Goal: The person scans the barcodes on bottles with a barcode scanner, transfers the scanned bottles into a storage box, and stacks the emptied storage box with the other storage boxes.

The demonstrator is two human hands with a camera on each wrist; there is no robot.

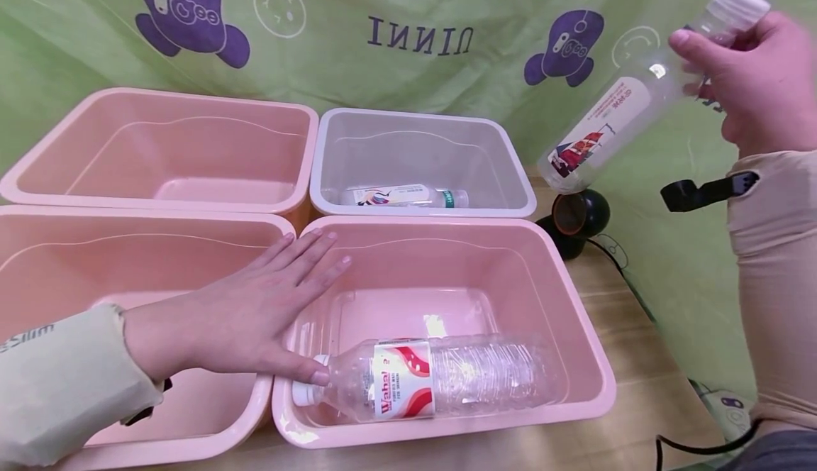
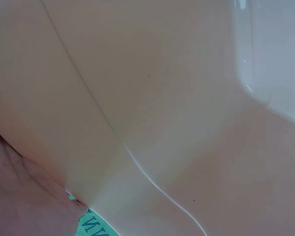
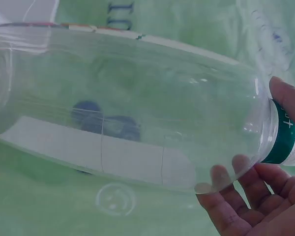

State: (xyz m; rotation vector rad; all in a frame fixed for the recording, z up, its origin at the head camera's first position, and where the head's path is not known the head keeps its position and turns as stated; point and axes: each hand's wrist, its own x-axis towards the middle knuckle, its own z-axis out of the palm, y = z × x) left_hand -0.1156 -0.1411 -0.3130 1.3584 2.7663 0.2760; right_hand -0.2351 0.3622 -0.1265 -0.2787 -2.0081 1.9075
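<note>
In the head view my right hand (image 1: 762, 84) grips a clear plastic bottle (image 1: 664, 91) by its neck, cap up and tilted, in the air at the upper right. The right wrist view shows the bottle's green neck band (image 3: 284, 130) beside my thumb. My left hand (image 1: 249, 318) lies with straight, spread fingers across the adjoining rims of the two front bins. Its thumb is over the white cap of a Wahaha bottle (image 1: 402, 379); whether they touch I cannot tell. That bottle lies on its side in the front right pink bin (image 1: 574, 315).
At the front left stands another pink bin (image 1: 147, 219), with a third pink bin (image 1: 210, 102) behind it. A grey bin (image 1: 415, 118) at the back right contains a clear bottle (image 1: 396, 196). A black round device (image 1: 590, 214) with a cable stands on the wooden table (image 1: 625, 357) by a green curtain (image 1: 408, 3).
</note>
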